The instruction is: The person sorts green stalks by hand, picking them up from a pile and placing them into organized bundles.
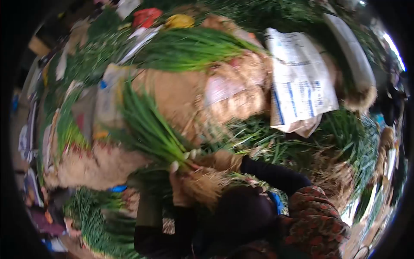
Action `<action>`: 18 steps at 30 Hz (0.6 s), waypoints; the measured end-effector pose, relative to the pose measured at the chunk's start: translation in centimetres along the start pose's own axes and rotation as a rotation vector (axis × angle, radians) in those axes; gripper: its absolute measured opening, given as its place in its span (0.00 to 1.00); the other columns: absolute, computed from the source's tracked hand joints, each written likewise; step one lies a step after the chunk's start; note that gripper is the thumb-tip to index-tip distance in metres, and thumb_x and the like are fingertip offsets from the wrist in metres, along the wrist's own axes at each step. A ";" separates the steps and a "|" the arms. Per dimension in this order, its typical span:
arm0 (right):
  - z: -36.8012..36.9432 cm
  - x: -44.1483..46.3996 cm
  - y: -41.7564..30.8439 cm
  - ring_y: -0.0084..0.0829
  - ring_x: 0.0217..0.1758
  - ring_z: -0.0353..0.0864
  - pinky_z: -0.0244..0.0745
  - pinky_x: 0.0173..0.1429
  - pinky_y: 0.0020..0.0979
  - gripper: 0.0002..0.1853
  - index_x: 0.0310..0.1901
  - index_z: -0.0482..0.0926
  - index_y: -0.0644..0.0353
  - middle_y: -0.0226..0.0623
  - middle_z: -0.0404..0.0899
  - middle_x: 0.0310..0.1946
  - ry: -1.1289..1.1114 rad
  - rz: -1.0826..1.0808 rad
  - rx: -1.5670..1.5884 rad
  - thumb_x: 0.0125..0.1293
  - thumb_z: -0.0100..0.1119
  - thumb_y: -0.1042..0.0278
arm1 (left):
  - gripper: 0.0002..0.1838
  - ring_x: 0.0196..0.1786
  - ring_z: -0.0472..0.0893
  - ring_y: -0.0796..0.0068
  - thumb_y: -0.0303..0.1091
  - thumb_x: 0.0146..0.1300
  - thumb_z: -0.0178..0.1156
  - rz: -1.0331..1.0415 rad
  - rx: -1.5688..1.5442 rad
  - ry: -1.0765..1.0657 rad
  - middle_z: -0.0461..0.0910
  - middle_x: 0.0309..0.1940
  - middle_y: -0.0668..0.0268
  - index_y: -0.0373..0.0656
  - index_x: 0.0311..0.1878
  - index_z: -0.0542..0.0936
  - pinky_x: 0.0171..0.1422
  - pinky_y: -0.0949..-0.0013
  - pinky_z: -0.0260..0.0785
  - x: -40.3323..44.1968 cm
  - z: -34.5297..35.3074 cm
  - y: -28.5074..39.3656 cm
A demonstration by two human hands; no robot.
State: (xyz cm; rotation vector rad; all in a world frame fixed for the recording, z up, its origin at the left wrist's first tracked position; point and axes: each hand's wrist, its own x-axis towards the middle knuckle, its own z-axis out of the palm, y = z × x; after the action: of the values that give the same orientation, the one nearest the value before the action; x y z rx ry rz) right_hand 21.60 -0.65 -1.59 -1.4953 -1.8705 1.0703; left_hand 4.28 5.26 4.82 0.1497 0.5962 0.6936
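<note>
Both hands hold a bunch of green onions [159,134], its leaves fanning up and left and its pale roots [206,183] hanging toward me. My left hand [179,185] is closed at the root end on the left side, its thumb up against the stems. From the right, my right hand [219,160], which looks covered by a tan glove, grips the stems just above the roots. Motion blur softens the fingers. Beyond the bunch lies a big pile of green onions [189,47], with its soil-covered roots [246,82] turned to the right.
A white printed sack [302,82] lies at right, beside a long pale roll-like bundle [351,56]. More green onions [75,129] lie at left, and others [103,220] at lower left. Red [146,17] and yellow [179,20] bags sit at the back. A patterned garment [317,216] fills the lower right.
</note>
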 end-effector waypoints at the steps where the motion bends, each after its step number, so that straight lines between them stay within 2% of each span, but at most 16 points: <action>1: -0.1 0.5 1.5 0.41 0.38 0.80 0.74 0.42 0.36 0.15 0.48 0.77 0.53 0.40 0.79 0.41 0.083 -0.015 -0.129 0.61 0.53 0.59 | 0.29 0.63 0.66 0.58 0.50 0.63 0.48 0.005 -0.071 -0.075 0.71 0.56 0.53 0.33 0.57 0.66 0.71 0.54 0.51 -0.8 1.1 -0.1; 2: -1.2 0.4 0.8 0.42 0.27 0.77 0.72 0.33 0.39 0.09 0.37 0.76 0.57 0.42 0.77 0.31 0.232 -0.035 -0.124 0.59 0.49 0.65 | 0.28 0.62 0.67 0.58 0.49 0.63 0.48 0.023 -0.080 -0.066 0.71 0.54 0.53 0.34 0.57 0.65 0.70 0.53 0.54 -0.7 1.0 -0.2; 3: 1.1 1.7 5.3 0.41 0.26 0.78 0.72 0.30 0.38 0.09 0.37 0.76 0.57 0.40 0.79 0.29 0.318 0.103 -0.235 0.60 0.49 0.65 | 0.28 0.61 0.67 0.59 0.49 0.62 0.49 0.028 -0.035 -0.047 0.71 0.52 0.55 0.35 0.56 0.66 0.70 0.53 0.54 -0.8 0.9 -0.1; 4: -0.8 2.5 4.9 0.41 0.25 0.79 0.73 0.29 0.39 0.09 0.38 0.76 0.58 0.40 0.79 0.28 0.385 0.128 -0.266 0.62 0.50 0.64 | 0.27 0.61 0.67 0.60 0.49 0.62 0.50 0.025 0.008 -0.031 0.71 0.50 0.57 0.36 0.55 0.66 0.70 0.53 0.54 -0.7 0.8 -0.1; 5: -0.7 4.1 7.5 0.37 0.29 0.80 0.75 0.34 0.36 0.12 0.42 0.77 0.58 0.40 0.80 0.30 0.402 0.285 -0.251 0.65 0.50 0.61 | 0.25 0.54 0.72 0.61 0.48 0.63 0.49 0.021 0.020 -0.045 0.73 0.44 0.58 0.35 0.53 0.67 0.66 0.54 0.60 -0.4 0.2 0.0; 6: -2.3 4.4 5.5 0.27 0.28 0.78 0.72 0.29 0.31 0.13 0.41 0.76 0.64 0.31 0.79 0.31 0.442 0.337 0.541 0.66 0.49 0.62 | 0.25 0.51 0.74 0.61 0.48 0.63 0.48 0.004 0.063 -0.062 0.74 0.42 0.57 0.35 0.52 0.68 0.62 0.55 0.64 -0.3 0.0 0.2; 8: -1.7 6.3 2.9 0.24 0.32 0.75 0.71 0.35 0.30 0.16 0.41 0.76 0.65 0.29 0.77 0.32 0.448 0.265 0.600 0.68 0.48 0.58 | 0.25 0.43 0.78 0.60 0.48 0.64 0.47 -0.037 0.149 -0.083 0.77 0.37 0.54 0.34 0.52 0.68 0.54 0.55 0.70 -0.5 -0.3 0.6; 9: -0.7 7.2 2.8 0.27 0.36 0.75 0.71 0.40 0.32 0.14 0.43 0.76 0.62 0.32 0.78 0.33 0.516 0.188 0.445 0.66 0.50 0.60 | 0.24 0.35 0.79 0.61 0.48 0.64 0.46 -0.016 0.197 0.066 0.78 0.31 0.54 0.33 0.49 0.70 0.46 0.58 0.74 -1.1 2.0 0.3; 10: 0.6 8.1 3.1 0.30 0.39 0.75 0.70 0.45 0.34 0.13 0.45 0.76 0.60 0.36 0.78 0.35 0.592 0.124 0.283 0.64 0.53 0.61 | 0.24 0.34 0.79 0.62 0.48 0.65 0.46 -0.046 0.324 -0.054 0.78 0.31 0.53 0.32 0.46 0.71 0.45 0.62 0.74 -0.8 0.5 0.8; 12: 0.9 9.0 3.4 0.34 0.44 0.76 0.70 0.48 0.36 0.13 0.45 0.76 0.59 0.41 0.78 0.38 0.422 0.091 -0.111 0.62 0.52 0.62 | 0.23 0.33 0.79 0.63 0.47 0.64 0.47 -0.105 0.274 -0.031 0.79 0.31 0.51 0.32 0.45 0.72 0.47 0.63 0.74 -0.6 -0.7 0.9; 13: 0.8 9.0 2.7 0.37 0.46 0.77 0.71 0.49 0.37 0.14 0.45 0.76 0.59 0.44 0.77 0.41 0.302 0.055 -0.271 0.62 0.51 0.62 | 0.23 0.35 0.79 0.63 0.47 0.64 0.49 -0.051 0.234 0.006 0.79 0.34 0.51 0.31 0.46 0.72 0.48 0.63 0.74 -0.9 -0.7 1.0; 14: 1.5 7.6 2.8 0.39 0.47 0.76 0.72 0.48 0.37 0.14 0.45 0.76 0.59 0.45 0.76 0.43 0.143 0.057 -0.333 0.62 0.50 0.61 | 0.24 0.36 0.79 0.63 0.47 0.63 0.50 0.000 0.191 0.038 0.78 0.37 0.50 0.31 0.47 0.72 0.49 0.63 0.73 -1.0 -0.5 0.9; 15: 2.3 6.3 2.8 0.40 0.48 0.76 0.73 0.48 0.38 0.14 0.44 0.76 0.59 0.46 0.75 0.45 -0.017 0.049 -0.389 0.62 0.49 0.60 | 0.23 0.40 0.78 0.65 0.45 0.61 0.52 0.032 0.070 0.066 0.77 0.40 0.54 0.32 0.49 0.72 0.55 0.62 0.70 -0.9 -0.2 0.7; 16: 4.5 5.2 4.3 0.39 0.48 0.76 0.73 0.47 0.38 0.14 0.44 0.76 0.59 0.46 0.75 0.45 -0.133 0.081 -0.404 0.62 0.49 0.60 | 0.23 0.40 0.77 0.66 0.45 0.61 0.53 0.033 -0.023 0.014 0.76 0.40 0.55 0.33 0.49 0.72 0.55 0.63 0.70 -1.4 -0.3 1.2; 18: 5.2 4.0 3.8 0.38 0.46 0.78 0.74 0.46 0.37 0.16 0.45 0.76 0.59 0.45 0.77 0.43 -0.221 0.300 -0.422 0.60 0.50 0.60 | 0.23 0.41 0.75 0.67 0.46 0.61 0.53 0.008 -0.210 -0.114 0.75 0.40 0.57 0.34 0.49 0.72 0.56 0.63 0.68 -2.3 0.3 1.4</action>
State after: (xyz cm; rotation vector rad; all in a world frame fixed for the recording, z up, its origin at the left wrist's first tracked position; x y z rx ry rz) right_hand 18.59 2.18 -7.96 -2.0179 -2.1722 1.0486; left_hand 2.30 4.85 6.59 -0.0035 0.4115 0.7460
